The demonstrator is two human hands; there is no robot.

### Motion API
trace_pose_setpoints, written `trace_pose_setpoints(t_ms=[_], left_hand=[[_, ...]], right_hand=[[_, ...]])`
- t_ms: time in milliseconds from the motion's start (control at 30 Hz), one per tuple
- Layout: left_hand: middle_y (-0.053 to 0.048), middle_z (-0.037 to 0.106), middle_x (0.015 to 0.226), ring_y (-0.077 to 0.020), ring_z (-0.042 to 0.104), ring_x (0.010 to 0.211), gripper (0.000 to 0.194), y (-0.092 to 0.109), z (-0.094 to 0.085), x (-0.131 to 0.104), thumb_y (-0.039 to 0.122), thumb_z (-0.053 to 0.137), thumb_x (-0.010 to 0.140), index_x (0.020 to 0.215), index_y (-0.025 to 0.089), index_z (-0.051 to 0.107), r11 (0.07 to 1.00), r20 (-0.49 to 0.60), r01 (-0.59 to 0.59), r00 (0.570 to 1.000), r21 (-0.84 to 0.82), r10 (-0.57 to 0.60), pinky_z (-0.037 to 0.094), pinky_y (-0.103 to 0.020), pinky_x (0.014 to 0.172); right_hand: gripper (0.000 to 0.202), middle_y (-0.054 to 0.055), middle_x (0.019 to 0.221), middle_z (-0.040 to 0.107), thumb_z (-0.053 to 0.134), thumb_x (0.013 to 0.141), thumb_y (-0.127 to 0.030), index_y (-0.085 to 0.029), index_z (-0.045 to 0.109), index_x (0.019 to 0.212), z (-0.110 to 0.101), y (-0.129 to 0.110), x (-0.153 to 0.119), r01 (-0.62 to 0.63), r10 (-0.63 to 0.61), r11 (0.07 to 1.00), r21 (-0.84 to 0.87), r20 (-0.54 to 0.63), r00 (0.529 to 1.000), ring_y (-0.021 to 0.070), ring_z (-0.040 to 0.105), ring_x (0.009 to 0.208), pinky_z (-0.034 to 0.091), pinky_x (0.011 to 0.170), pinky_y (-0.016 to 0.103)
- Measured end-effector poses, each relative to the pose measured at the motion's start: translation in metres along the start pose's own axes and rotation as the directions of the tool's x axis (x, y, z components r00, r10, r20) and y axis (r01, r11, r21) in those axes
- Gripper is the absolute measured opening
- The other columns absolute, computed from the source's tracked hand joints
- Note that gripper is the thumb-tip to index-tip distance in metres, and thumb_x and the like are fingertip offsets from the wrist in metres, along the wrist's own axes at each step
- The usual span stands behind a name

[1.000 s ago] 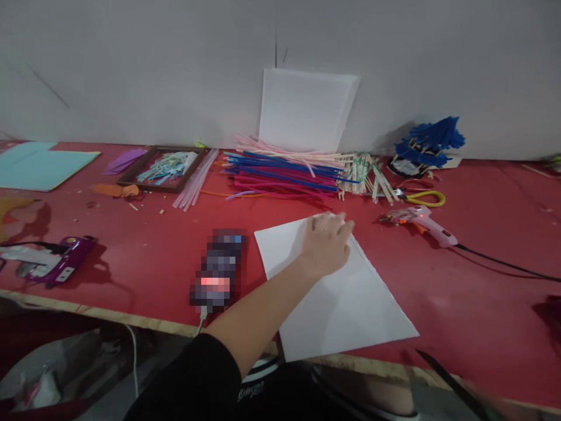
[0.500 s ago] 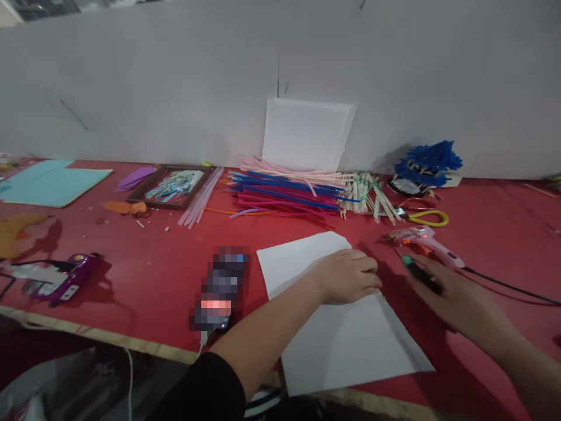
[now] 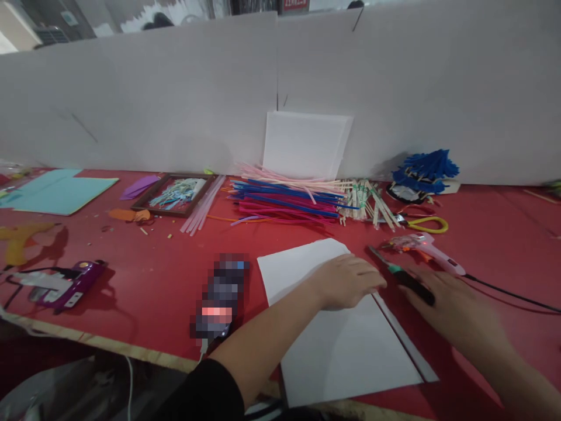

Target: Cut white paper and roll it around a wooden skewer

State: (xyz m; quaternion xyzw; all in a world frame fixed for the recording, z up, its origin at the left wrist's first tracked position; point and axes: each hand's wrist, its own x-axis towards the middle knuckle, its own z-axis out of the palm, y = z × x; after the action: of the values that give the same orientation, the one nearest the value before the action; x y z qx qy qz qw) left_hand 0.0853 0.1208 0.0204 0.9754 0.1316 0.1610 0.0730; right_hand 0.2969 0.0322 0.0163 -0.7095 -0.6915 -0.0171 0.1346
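Note:
My left hand [image 3: 348, 282] lies flat across a white board [image 3: 350, 354], pressing on it, its fingers together and reaching the right edge. Along that edge a narrow white strip [image 3: 405, 339] is parted from the board by a dark gap. Its upper end runs under my left fingertips. My right hand [image 3: 456, 307], slightly blurred, is low over the table to the right of the board. Between its thumb and fingers is a knife [image 3: 412, 285] with a black handle, a green collar and a grey metal blade pointing up and left.
A pink glue gun [image 3: 438, 254] with a black cord lies beyond my right hand, near yellow-handled scissors [image 3: 429, 224]. Colourful pipe cleaners [image 3: 284, 202] and wooden sticks [image 3: 363, 199] lie at the back. A phone [image 3: 219, 295] and a purple power socket [image 3: 72, 285] are at left.
The strip now stands apart from the board along a visible gap. My right hand has turned the knife, so its blade shows more and points further left. The view has tipped up slightly.

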Motion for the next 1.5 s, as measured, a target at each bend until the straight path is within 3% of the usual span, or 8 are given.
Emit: trace_pose_setpoints(t_ms=[100,200,267,500,933,1133,1267,1500], left_hand=[[-0.009,0.059,0.13,-0.0259,0.058,0.118,0.031,0.003,0.002,-0.001,0.033,0.061,0.095,0.122,0.019,0.06,0.955,-0.103,0.29,0.953,0.058,-0.284,0.047,-0.052,0.101],[-0.011,0.056,0.133,-0.0279,0.057,0.117,0.038,0.002,0.006,-0.001,0.038,0.062,0.094,0.127,0.019,0.057,0.797,-0.192,0.597,0.796,0.094,-0.574,0.049,-0.053,0.098],[-0.01,0.057,0.13,-0.0268,0.059,0.113,0.039,0.0,0.008,-0.001,0.039,0.062,0.093,0.126,0.019,0.057,0.729,-0.197,0.678,0.731,0.096,-0.654,0.051,-0.051,0.094],[-0.01,0.057,0.131,-0.0262,0.059,0.112,0.039,-0.006,0.001,-0.009,0.04,0.062,0.093,0.126,0.019,0.057,0.684,-0.157,0.726,0.685,0.073,-0.711,0.052,-0.05,0.093],[-0.01,0.061,0.124,-0.0255,0.06,0.11,0.039,-0.013,-0.012,-0.01,0.044,0.061,0.093,0.122,0.018,0.059,0.677,-0.104,0.736,0.674,0.013,-0.731,0.051,-0.049,0.093],[-0.01,0.063,0.119,-0.0261,0.06,0.11,0.047,-0.008,-0.016,-0.01,0.054,0.06,0.091,0.12,0.017,0.06,0.627,-0.114,0.779,0.623,0.004,-0.774,0.048,-0.051,0.097],[-0.009,0.063,0.119,-0.0254,0.06,0.109,0.044,-0.009,-0.015,-0.01,0.051,0.06,0.092,0.12,0.018,0.06,0.636,-0.12,0.772,0.63,-0.017,-0.767,0.05,-0.049,0.094],[-0.009,0.061,0.123,-0.0255,0.06,0.109,0.038,-0.013,-0.006,-0.013,0.044,0.062,0.093,0.12,0.018,0.06,0.632,-0.135,0.769,0.619,-0.097,-0.773,0.051,-0.05,0.093]], right_hand=[[0.035,0.018,0.107,0.07,0.039,0.094,-0.036,-0.018,0.068,0.104,-0.012,-0.011,0.006,0.048,-0.045,0.998,0.039,-0.054,0.998,0.0372,0.062,0.11,0.046,0.096,0.051],[0.032,0.014,0.101,0.072,0.039,0.095,-0.031,-0.017,0.068,0.102,-0.012,-0.031,0.025,0.059,-0.059,0.991,0.12,-0.004,0.998,0.0293,0.067,0.096,0.052,0.086,0.042],[0.028,0.01,0.095,0.073,0.041,0.094,-0.024,-0.017,0.068,0.101,-0.006,-0.045,0.045,0.075,-0.083,0.989,0.127,0.06,0.995,0.0244,0.069,0.089,0.053,0.081,0.037],[0.032,0.009,0.122,0.063,0.061,0.095,-0.038,-0.018,0.061,0.12,0.029,-0.071,0.108,0.022,-0.039,0.997,0.067,0.267,0.963,0.0211,0.063,0.102,0.054,0.087,0.044],[0.031,0.006,0.112,0.065,0.06,0.095,-0.04,-0.016,0.063,0.115,0.031,-0.058,0.127,-0.257,0.03,0.904,0.342,0.55,0.835,0.0195,0.065,0.092,0.057,0.078,0.038],[0.041,0.001,0.071,0.066,0.063,0.087,-0.056,-0.015,0.067,0.086,0.03,-0.05,0.126,-0.341,0.01,0.776,0.53,0.53,0.848,0.0121,0.06,0.06,0.049,0.056,0.027],[0.044,-0.001,0.058,0.062,0.07,0.077,-0.061,-0.017,0.068,0.073,0.028,-0.049,0.127,-0.304,0.015,0.79,0.533,0.478,0.878,0.0123,0.055,0.055,0.044,0.051,0.025],[0.024,0.002,0.095,0.067,0.061,0.094,-0.039,-0.016,0.066,0.096,0.022,-0.054,0.137,-0.21,0.004,0.903,0.376,0.481,0.877,0.0144,0.063,0.078,0.054,0.069,0.031]])
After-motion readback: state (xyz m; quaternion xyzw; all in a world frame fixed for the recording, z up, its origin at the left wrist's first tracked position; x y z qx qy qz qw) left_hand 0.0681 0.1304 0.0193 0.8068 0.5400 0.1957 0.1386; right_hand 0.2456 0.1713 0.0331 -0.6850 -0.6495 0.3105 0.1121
